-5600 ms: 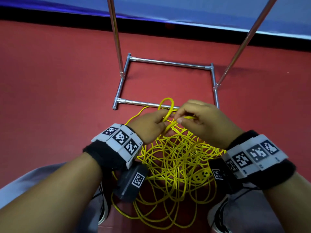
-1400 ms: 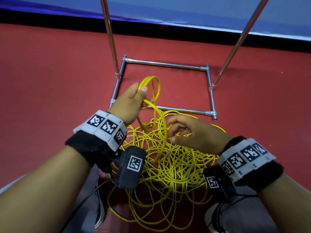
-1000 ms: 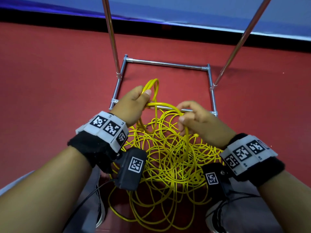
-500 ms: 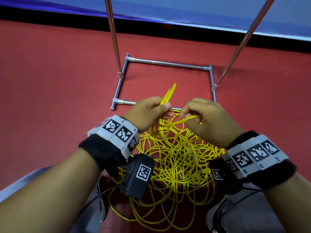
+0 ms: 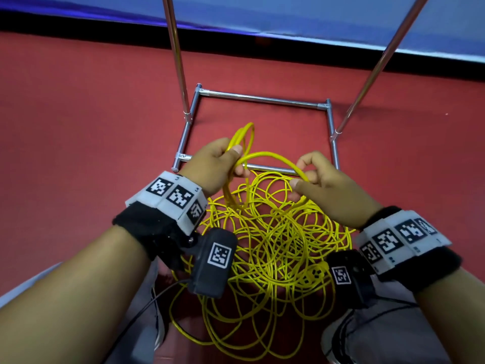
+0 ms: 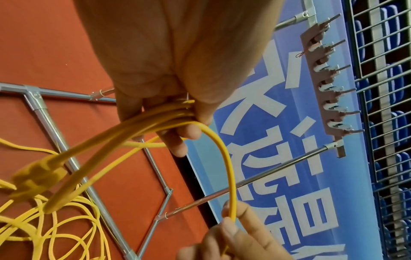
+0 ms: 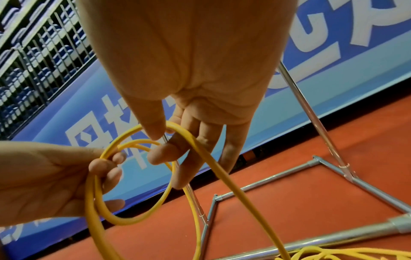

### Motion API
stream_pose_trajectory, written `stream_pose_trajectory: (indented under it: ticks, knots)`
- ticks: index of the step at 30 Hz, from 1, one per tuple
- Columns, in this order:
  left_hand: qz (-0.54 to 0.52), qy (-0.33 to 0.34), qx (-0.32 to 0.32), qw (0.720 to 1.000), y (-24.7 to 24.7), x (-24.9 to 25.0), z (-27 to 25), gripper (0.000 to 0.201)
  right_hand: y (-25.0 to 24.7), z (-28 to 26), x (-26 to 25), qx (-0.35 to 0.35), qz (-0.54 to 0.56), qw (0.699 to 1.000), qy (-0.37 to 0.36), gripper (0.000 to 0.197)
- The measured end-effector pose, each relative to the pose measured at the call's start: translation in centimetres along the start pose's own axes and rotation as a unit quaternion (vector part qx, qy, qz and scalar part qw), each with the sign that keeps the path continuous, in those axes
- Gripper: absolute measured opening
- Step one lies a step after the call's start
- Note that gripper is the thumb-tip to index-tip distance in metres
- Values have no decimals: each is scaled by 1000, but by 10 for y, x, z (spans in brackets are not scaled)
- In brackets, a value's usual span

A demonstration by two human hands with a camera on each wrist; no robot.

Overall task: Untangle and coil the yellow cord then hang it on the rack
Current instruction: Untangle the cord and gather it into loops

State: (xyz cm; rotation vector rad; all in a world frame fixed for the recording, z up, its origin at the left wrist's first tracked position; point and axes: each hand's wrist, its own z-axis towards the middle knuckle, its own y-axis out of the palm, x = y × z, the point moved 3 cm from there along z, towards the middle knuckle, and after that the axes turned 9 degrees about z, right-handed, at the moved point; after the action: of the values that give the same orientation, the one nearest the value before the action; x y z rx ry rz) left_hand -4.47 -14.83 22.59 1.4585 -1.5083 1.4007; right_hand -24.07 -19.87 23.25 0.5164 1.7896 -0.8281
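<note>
Floor: red floor [image 5: 78, 127] lay under both hands.
Wall: blue banner [image 6: 278, 123] stood beyond them.
Left hand [image 5: 212, 164]: gripped yellow cord [image 5: 275, 232] loops.
Right hand [image 5: 328, 185]: pinched a strand.

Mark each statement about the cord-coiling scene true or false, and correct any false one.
1. The left hand holds several loops of the yellow cord. True.
2. The right hand is empty. False: it pinches a strand arching over from the left hand.
3. Most of the cord lies tangled on the red floor. True.
4. The coil already hangs on the rack. False: no cord hangs on its hooks; the small coil is in the left hand's grip.
5. The rack's base frame is wooden. False: it is metal tubing.
</note>
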Motion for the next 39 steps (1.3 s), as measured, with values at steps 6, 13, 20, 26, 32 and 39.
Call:
stream_pose_trajectory:
  ticks: [6,13,20,26,32,39]
  knots:
    - [29,2,-22,999,-2,-4,0,26,-10,3,-11,63,38,996,-55,12]
    - [29,-3,-45,999,1,0,-5,29,-21,-2,-25,118,-139,976,-117,12]
    - [-31,10,-46,998,3,12,-8,29,-4,-3,-22,35,-255,954,-151,9]
    - [-38,5,-43,998,19,18,-15,27,26,-6,-28,-40,-211,962,-166,22]
    - [92,40,-67,993,31,10,-20,26,21,-5,-33,-12,-95,981,-172,44]
    - [92,45,-115,988,38,12,-23,24,14,-2,-33,41,-88,980,-174,41]
